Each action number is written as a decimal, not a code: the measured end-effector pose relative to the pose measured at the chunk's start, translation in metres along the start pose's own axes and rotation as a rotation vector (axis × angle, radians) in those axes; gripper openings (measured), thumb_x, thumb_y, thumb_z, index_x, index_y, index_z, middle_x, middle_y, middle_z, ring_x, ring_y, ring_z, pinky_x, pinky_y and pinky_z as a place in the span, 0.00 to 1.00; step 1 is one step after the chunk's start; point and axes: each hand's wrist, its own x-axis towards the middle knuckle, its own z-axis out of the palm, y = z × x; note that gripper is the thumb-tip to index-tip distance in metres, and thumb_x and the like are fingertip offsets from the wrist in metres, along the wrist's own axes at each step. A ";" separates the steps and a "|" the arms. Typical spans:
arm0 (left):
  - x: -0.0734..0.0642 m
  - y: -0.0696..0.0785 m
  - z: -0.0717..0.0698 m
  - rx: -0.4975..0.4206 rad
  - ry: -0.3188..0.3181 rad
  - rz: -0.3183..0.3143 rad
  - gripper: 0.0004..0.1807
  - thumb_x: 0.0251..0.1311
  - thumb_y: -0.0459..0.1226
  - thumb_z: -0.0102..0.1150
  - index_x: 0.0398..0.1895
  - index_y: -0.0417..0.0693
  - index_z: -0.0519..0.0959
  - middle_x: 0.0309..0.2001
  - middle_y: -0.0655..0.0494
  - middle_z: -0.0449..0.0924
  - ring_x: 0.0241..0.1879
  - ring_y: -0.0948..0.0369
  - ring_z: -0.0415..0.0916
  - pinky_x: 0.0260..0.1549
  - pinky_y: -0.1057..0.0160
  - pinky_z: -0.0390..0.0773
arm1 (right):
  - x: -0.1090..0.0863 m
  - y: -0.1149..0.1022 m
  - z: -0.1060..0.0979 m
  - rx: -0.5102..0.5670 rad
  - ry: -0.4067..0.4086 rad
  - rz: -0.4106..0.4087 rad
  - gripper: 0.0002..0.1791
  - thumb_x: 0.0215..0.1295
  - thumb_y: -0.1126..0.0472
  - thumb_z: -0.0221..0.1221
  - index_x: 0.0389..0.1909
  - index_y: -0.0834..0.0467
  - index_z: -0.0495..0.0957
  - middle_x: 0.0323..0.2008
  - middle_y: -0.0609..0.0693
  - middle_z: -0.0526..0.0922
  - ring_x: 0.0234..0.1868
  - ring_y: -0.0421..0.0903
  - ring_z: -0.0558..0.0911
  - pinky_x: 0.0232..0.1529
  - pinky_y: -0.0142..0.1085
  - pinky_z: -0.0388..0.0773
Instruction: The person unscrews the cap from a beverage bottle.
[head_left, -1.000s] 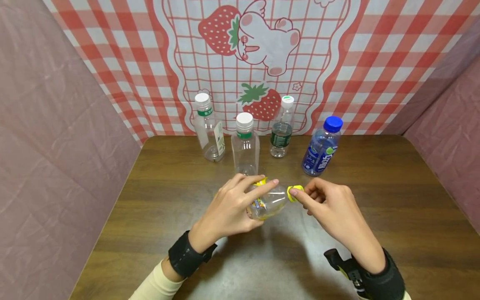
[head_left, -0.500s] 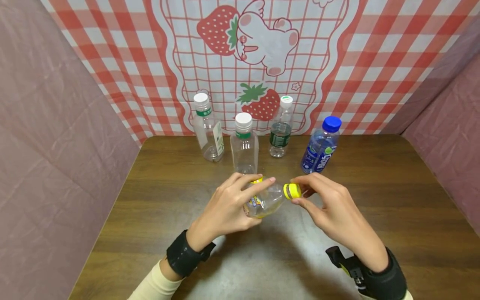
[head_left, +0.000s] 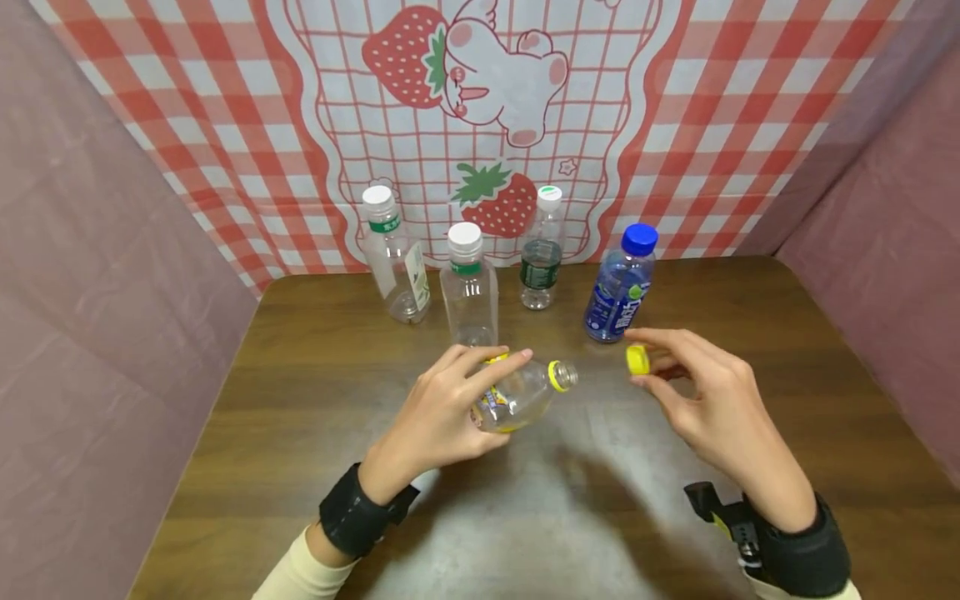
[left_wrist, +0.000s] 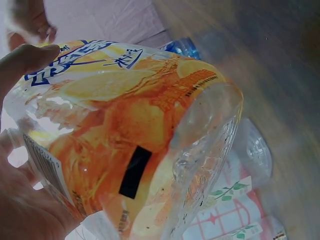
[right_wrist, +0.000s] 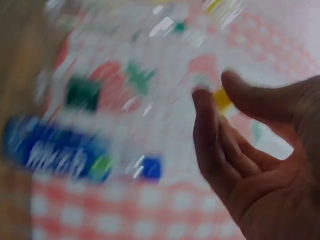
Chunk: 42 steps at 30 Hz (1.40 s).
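My left hand (head_left: 442,412) grips a clear plastic bottle (head_left: 534,393) lying on its side in the air, its uncapped mouth pointing right. A yellow ring circles the bottle's neck. In the left wrist view the bottle's orange and yellow label (left_wrist: 115,120) fills the middle, with its ribbed base toward the right. My right hand (head_left: 708,392) pinches a yellow bottle cap (head_left: 637,360) between thumb and fingertips, a short way right of the bottle's mouth. The right wrist view, though blurred, shows the cap (right_wrist: 221,100) between thumb and forefinger.
Behind the hands stand two clear bottles with white caps, one at the left (head_left: 397,267) and one in the middle (head_left: 469,292). Farther right are a green-labelled bottle (head_left: 540,265) and a blue-capped bottle (head_left: 619,287). A checked cloth (head_left: 225,125) hangs behind the wooden table (head_left: 300,375).
The yellow cap has come off the bottle's neck, and my right hand has carried it to the right. My left hand keeps holding the bottle; the head view has shifted slightly.
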 end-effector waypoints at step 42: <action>0.001 0.003 -0.003 -0.052 -0.023 0.019 0.52 0.29 0.50 0.74 0.68 0.59 0.68 0.57 0.52 0.72 0.52 0.58 0.66 0.43 0.62 0.72 | -0.070 0.149 -0.029 -0.366 -0.335 0.533 0.36 0.53 0.42 0.64 0.55 0.63 0.72 0.49 0.70 0.67 0.34 0.65 0.74 0.23 0.54 0.69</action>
